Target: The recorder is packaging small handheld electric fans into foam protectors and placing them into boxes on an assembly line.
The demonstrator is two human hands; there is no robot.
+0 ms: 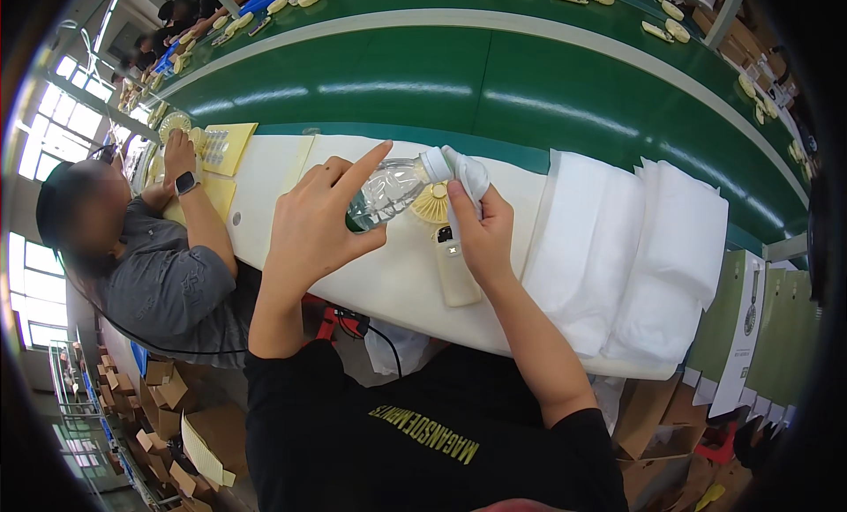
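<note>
My left hand (319, 208) is around the lower part of a clear plastic bottle (388, 191) with a white cap, tilted with its cap up to the right. The index finger stretches out above the bottle and the thumb lies below it; the other fingers are partly hidden. Closed on a white cloth or tissue (473, 174), my right hand (485, 225) keeps it against or right beside the cap. Beneath the hands, a pale yellow handheld fan (457, 274) lies on the white table (353, 283), its round head partly covered by the bottle and right hand.
Stacked white sheets or bags (587, 239) lie on the table to the right, with green boxes (737, 318) beyond. Past the table runs a green conveyor belt (397, 80). At left, a person (168, 274) handles another fan (175, 128) near yellow trays (231, 146).
</note>
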